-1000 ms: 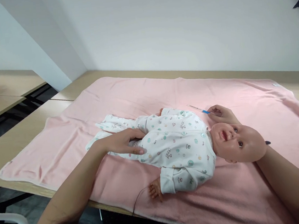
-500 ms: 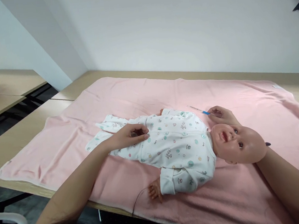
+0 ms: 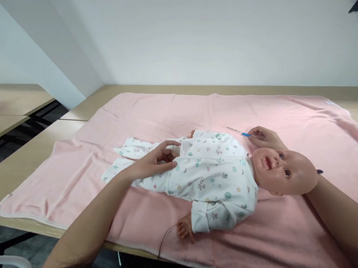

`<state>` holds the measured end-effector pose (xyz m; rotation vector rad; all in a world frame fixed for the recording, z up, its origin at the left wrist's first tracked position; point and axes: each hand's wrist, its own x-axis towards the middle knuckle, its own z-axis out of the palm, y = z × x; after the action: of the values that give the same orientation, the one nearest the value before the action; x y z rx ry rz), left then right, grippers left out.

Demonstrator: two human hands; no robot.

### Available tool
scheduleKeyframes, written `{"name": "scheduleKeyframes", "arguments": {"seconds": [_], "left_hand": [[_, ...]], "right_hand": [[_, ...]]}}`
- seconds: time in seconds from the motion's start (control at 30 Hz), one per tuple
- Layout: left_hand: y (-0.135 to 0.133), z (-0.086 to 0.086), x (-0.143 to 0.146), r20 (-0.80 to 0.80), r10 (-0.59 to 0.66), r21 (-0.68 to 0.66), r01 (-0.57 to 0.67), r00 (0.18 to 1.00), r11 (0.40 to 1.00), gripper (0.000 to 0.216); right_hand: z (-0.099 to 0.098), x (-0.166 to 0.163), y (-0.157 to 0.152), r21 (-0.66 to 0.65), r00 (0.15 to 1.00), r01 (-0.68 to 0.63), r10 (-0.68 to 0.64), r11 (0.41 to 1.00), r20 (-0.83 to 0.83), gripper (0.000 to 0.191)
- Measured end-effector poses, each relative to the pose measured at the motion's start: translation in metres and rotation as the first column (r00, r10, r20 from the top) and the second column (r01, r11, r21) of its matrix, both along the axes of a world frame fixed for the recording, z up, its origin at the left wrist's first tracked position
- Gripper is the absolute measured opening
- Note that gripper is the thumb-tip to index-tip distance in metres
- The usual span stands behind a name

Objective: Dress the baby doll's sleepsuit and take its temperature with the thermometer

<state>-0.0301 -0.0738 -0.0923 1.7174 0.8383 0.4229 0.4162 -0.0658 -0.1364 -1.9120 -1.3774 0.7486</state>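
A baby doll (image 3: 285, 172) lies on its back, head to the right, in a white printed top (image 3: 214, 168) and matching trousers (image 3: 127, 156). My left hand (image 3: 159, 158) is at the top's lower hem, its curled fingers and thumb closed about the fabric edge; the fingertips are partly hidden. Beyond the doll's head, my right hand (image 3: 264, 137) pinches the blue end of a thin thermometer (image 3: 238, 131). That thermometer points left, just above the blanket and beside the doll's far shoulder. My right forearm passes behind the doll's head.
A pink blanket (image 3: 83, 169) covers most of the wooden table (image 3: 72, 126). Behind it rises a white wall (image 3: 213, 36). Another table (image 3: 5, 99) stands at left, and a white chair frame (image 3: 11, 259) shows at lower left.
My left hand's fingers have shifted at the hem, which now looks gathered and slightly raised near them. My right hand and the thermometer stay almost still. Objects on the far-left table have left view.
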Motion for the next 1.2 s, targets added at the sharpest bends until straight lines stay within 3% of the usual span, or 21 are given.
{"name": "scheduleKeyframes", "arguments": {"seconds": [0.07,0.23,0.37,0.53,0.67,0.83,0.97,1.07,1.2], "left_hand": [[0.0,-0.001,-0.001,-0.003,-0.018,0.014,0.018,1.0,1.0,0.06],[0.003,-0.005,-0.004,-0.077,-0.041,0.128,0.05,0.996,0.991,0.039],[0.002,-0.005,-0.003,-0.073,0.037,0.16,-0.025,0.997,0.987,0.035],[0.0,-0.004,-0.001,-0.043,0.148,0.164,-0.139,0.988,0.977,0.032],[0.001,-0.004,0.0,-0.09,0.087,0.093,-0.078,0.992,0.993,0.033],[0.002,-0.004,0.001,-0.131,0.058,0.057,-0.051,0.99,0.997,0.034],[0.004,-0.004,0.002,-0.153,0.056,0.091,-0.043,0.987,0.995,0.034],[0.009,0.001,0.003,-0.201,0.144,0.179,-0.108,0.969,0.978,0.036],[0.019,0.029,0.01,-0.255,0.352,0.45,-0.212,0.9,0.868,0.034]], "right_hand": [[-0.003,-0.002,-0.004,0.082,1.0,-0.001,0.002,0.997,-0.016,0.024],[-0.005,-0.001,0.01,0.194,0.998,-0.036,0.044,0.98,-0.04,0.027],[-0.01,0.002,0.021,0.271,0.997,-0.028,0.045,0.962,-0.056,0.027],[-0.017,0.0,0.021,0.333,0.994,-0.039,0.07,0.942,-0.081,0.028],[-0.014,-0.004,0.017,0.364,0.988,-0.079,0.121,0.928,-0.095,0.031],[-0.009,-0.01,0.013,0.479,0.954,-0.183,0.272,0.859,-0.124,0.035],[-0.01,-0.014,0.019,0.365,0.981,-0.15,0.185,0.919,-0.062,0.036],[-0.012,-0.014,0.021,0.308,0.994,-0.093,0.108,0.947,-0.031,0.036],[-0.017,-0.005,0.016,0.266,0.994,-0.066,0.086,0.962,-0.062,0.035]]}}
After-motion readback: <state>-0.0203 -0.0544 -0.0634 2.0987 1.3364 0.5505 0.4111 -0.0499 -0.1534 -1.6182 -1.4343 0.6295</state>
